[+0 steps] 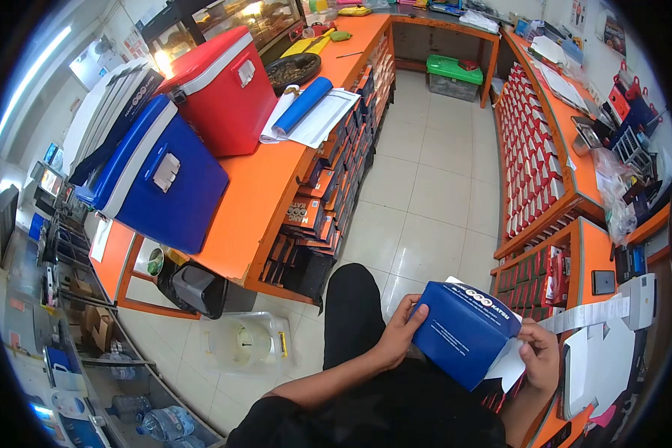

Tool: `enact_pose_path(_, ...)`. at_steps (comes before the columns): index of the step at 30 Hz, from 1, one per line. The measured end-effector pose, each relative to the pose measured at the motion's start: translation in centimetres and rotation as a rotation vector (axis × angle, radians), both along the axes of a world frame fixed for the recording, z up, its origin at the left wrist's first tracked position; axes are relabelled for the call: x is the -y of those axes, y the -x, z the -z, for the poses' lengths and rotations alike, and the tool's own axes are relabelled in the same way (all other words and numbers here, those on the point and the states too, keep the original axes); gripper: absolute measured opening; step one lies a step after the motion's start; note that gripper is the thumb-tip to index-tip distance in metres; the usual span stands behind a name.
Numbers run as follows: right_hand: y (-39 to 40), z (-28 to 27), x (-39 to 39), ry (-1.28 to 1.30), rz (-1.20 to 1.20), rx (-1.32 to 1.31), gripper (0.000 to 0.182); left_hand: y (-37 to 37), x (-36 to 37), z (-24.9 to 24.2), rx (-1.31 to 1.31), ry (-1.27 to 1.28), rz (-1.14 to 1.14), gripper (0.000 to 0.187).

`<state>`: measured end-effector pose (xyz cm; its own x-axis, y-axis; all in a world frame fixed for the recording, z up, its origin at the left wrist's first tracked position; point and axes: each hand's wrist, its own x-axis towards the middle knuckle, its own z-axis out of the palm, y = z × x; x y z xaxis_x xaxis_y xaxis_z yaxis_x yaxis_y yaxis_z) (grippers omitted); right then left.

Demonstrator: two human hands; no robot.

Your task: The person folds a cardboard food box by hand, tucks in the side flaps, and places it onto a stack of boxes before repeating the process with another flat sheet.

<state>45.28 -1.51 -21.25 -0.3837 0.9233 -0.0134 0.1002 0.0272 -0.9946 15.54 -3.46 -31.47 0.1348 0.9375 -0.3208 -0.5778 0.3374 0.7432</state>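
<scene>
A blue cardboard food box (455,336) with white print and a logo is held over my lap, tilted. Its white inner flaps stick out at the right end and along the top edge. My left hand (402,334) grips the box's left end, thumb on the printed face and the other fingers mostly behind it. At the right end, my right hand (539,355) has its fingers curled at the white flap (509,364). What lies inside the box is hidden.
An orange counter (257,201) on the left bears a blue cooler (157,175) and a red cooler (224,93). Stacked boxes fill shelves (532,149) on the right. A clear plastic bin (276,340) stands on the tiled floor. A receipt printer (641,300) sits at right.
</scene>
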Motion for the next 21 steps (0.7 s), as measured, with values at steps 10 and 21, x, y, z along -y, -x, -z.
enact_pose_path(10, 4.3, 2.5, -0.1, -0.374, 0.043, -0.26, 0.067, -0.2, -0.4, -1.0, 0.224, 0.15, -0.024, 0.047)
enact_pose_path(21, 6.3, 3.0, -0.3, -0.351, 0.186, -0.197, 0.058, -0.2, 0.2, 0.1, -0.028, -0.056, -0.102, 0.041)
